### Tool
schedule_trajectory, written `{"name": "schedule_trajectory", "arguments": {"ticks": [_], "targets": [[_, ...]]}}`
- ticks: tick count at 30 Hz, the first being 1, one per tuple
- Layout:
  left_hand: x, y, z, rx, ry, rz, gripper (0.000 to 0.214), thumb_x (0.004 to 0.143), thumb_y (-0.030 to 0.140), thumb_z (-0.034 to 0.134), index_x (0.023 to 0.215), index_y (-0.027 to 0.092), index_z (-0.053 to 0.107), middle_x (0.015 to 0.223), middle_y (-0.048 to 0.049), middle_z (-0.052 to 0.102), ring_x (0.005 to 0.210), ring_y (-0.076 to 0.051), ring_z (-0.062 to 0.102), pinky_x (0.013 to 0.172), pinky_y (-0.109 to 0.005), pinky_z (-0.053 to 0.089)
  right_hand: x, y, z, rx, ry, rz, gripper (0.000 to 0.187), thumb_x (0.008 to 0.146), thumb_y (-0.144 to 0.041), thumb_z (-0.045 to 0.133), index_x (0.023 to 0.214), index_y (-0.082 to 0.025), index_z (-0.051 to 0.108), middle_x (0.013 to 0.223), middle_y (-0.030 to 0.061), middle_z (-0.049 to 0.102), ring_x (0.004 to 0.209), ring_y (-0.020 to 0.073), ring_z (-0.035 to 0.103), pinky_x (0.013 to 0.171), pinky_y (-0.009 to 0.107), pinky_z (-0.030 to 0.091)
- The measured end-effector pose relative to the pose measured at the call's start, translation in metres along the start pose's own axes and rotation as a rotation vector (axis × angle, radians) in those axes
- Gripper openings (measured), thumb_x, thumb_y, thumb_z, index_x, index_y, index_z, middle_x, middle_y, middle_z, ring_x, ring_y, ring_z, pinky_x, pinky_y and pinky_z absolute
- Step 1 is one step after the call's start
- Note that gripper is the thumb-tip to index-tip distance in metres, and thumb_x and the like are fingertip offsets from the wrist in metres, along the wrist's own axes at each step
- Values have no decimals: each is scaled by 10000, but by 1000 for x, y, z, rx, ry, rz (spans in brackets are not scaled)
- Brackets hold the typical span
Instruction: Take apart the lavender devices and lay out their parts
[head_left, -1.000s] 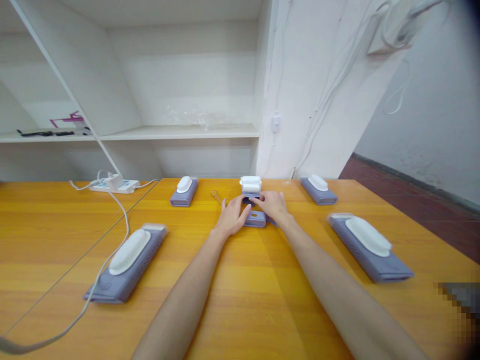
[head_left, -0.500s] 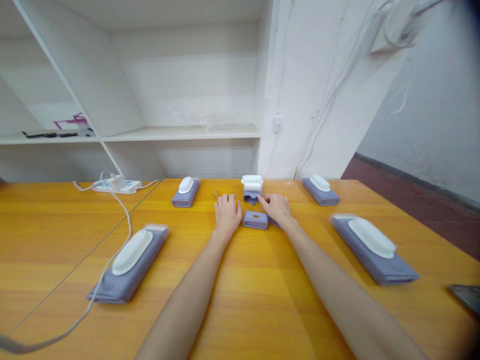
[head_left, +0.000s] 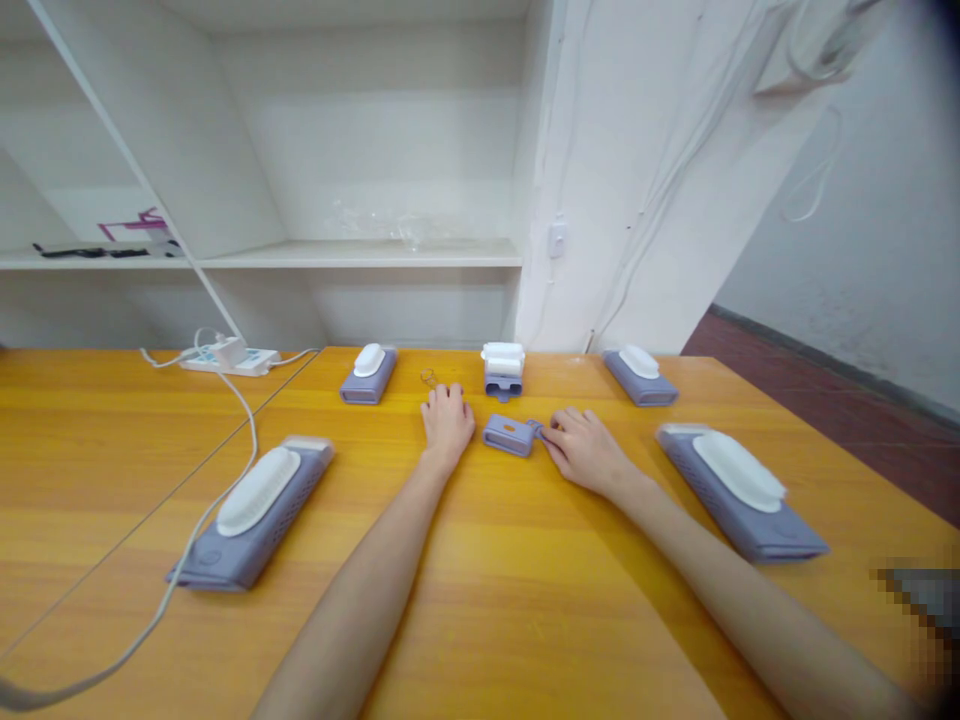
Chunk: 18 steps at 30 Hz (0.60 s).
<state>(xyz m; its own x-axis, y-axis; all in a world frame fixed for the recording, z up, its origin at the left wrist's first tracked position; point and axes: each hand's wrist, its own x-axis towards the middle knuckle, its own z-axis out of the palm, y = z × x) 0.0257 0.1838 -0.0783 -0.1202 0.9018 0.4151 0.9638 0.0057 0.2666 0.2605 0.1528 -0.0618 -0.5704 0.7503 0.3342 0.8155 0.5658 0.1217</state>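
My left hand (head_left: 448, 422) rests palm down on the table, fingers loosely stretched and apart, with nothing in it. To its right lies a small purple sleeve-like case (head_left: 508, 434) with an oval hole showing the tabletop. My right hand (head_left: 587, 448) pinches a thin purple strap (head_left: 537, 429) at the right end of that case. Beyond both hands stands a purple holder with a white, roller-like top (head_left: 502, 362) and a dark opening facing me; neither hand touches it. A small thin ring (head_left: 427, 377) lies just beyond my left fingertips.
Purple boxes with white oval pieces on top lie at near left (head_left: 259, 510), far left (head_left: 368, 374), far right (head_left: 640, 375) and near right (head_left: 739, 490). A white cable (head_left: 251, 430) crosses the near-left box from a power strip (head_left: 232, 358). Shelves (head_left: 360, 255) stand behind.
My right hand has moved away from the holder, right and nearer to me, and now pinches the case's strap. The case has turned slightly. My left hand stays nearly in place.
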Motion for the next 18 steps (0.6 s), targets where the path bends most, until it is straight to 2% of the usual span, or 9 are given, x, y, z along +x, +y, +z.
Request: {"name": "schedule_trajectory", "arguments": {"ticks": [4, 7, 12, 18], "targets": [[1, 0, 1, -70, -34, 69, 221, 862, 251, 438, 1071, 210, 496, 1100, -103, 518, 1056, -258, 484, 866, -391, 371, 10, -1, 6, 19, -19, 22, 258, 877, -172, 464, 1002, -221, 684, 940, 99, 612, 946, 224, 507, 765, 326, 331], [2, 0, 2, -136, -78, 157, 240, 863, 241, 443, 1095, 209, 498, 1108, -97, 530, 1061, -239, 498, 887, -371, 372, 27, 0, 20, 130, -13, 44, 298, 866, -123, 463, 1023, -232, 692, 948, 89, 618, 934, 206, 519, 788, 308, 365], [3, -3, 4, -183, -105, 235, 298, 852, 189, 456, 1146, 217, 491, 1158, -74, 550, 1104, -210, 496, 924, -340, 367, 53, 2, 42, 281, 3, -15, 308, 829, -80, 488, 1008, -201, 707, 975, 91, 628, 936, 197, 539, 847, 295, 415], [7, -7, 10, -254, -106, 280, 379, 836, 110, 444, 1204, 193, 488, 1220, -83, 557, 1140, -205, 498, 956, -340, 368, 66, 3, 45, 355, 5, -49, 296, 811, -57, 499, 980, -163, 717, 1036, 109, 646, 979, 198, 574, 896, 288, 436]]}}
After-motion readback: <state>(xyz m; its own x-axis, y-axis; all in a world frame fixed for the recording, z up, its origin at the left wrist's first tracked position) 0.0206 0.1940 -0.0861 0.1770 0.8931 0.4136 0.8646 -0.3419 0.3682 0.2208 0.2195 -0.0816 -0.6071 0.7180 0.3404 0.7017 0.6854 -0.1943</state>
